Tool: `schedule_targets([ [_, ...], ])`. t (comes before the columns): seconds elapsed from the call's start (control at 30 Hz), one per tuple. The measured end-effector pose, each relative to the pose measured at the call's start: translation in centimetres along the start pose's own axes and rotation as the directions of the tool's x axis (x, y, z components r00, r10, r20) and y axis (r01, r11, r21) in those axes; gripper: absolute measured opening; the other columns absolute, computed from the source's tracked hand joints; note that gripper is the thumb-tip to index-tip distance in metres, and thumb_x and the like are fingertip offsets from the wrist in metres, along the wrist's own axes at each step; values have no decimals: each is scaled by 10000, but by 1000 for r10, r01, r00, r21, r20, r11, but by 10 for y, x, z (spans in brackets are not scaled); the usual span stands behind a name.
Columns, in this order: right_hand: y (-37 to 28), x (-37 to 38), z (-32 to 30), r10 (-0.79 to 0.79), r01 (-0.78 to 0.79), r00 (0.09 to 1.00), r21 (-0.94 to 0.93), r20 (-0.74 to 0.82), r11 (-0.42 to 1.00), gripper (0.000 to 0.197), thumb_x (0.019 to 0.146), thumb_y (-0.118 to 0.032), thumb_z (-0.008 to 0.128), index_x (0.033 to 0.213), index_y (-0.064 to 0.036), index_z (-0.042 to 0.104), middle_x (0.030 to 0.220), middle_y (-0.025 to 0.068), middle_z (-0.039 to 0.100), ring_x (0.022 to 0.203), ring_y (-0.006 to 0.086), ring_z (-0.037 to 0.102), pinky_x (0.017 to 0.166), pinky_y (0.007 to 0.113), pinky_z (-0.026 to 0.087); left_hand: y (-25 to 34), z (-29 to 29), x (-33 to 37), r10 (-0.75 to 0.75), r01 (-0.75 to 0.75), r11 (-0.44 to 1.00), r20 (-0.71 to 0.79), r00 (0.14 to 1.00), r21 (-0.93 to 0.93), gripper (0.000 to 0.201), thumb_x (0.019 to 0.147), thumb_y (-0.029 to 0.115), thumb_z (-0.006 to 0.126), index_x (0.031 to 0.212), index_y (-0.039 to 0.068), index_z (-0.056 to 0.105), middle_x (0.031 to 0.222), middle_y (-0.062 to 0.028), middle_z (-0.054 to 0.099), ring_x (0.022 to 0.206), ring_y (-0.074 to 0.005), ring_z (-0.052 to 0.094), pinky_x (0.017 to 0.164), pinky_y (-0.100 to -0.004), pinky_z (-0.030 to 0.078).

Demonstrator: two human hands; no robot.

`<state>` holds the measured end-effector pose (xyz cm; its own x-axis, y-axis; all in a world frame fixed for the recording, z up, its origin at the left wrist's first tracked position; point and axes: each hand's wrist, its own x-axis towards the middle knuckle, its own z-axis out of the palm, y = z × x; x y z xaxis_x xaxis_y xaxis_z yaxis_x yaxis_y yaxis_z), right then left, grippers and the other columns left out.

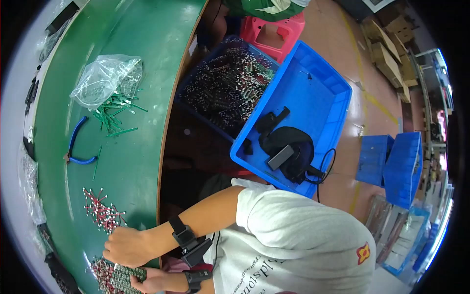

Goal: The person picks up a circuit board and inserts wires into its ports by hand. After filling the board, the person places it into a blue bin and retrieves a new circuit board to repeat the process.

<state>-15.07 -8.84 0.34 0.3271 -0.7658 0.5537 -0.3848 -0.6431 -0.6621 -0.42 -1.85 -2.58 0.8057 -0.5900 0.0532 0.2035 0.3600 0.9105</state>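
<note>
At the near end of the green table (132, 166), my left hand (161, 281) grips a panel of small circuit boards (125, 278), its thumb lying on the panel's edge. Just above it, my right hand (128, 247) is closed, fingers curled downward. Whatever its fingers hold is hidden. A heap of small red and dark wired parts (100, 272) lies against the panel. Beyond my right hand is a loose pile of red wires with white ends (104, 210). Straps with black devices are on my right forearm and left wrist.
Blue-handled pliers (74, 142), green strips (110, 112) and a clear plastic bag (107, 81) lie farther along the table. Beside it are a bin full of small parts (230, 83), a blue crate (320, 68) holding black straps (293, 152), and a pink stool (274, 41) near another person.
</note>
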Motion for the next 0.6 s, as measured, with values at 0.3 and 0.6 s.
schedule_targets([
  [0.3, -19, 0, -21, -138, 154, 987, 272, -79, 950, 187, 760, -211, 657, 851, -69, 574, 727, 78, 583, 592, 282, 629, 480, 393, 496, -3, -22, -17, 46, -120, 918, 199, 979, 377, 144, 884, 44, 533, 847, -33, 649, 872, -116, 665, 718, -193, 627, 663, -329, 545],
  [0.6, -28, 58, -12, -416, 302, 873, 386, 255, 872, 74, 794, -58, 637, 834, -46, 575, 683, 108, 618, 572, 281, 628, 492, 374, 479, 33, 26, -17, -42, 50, 998, 164, 986, -48, 370, 841, -93, 486, 1207, -87, 541, 1179, -133, 612, 1065, -218, 619, 912, -332, 501],
])
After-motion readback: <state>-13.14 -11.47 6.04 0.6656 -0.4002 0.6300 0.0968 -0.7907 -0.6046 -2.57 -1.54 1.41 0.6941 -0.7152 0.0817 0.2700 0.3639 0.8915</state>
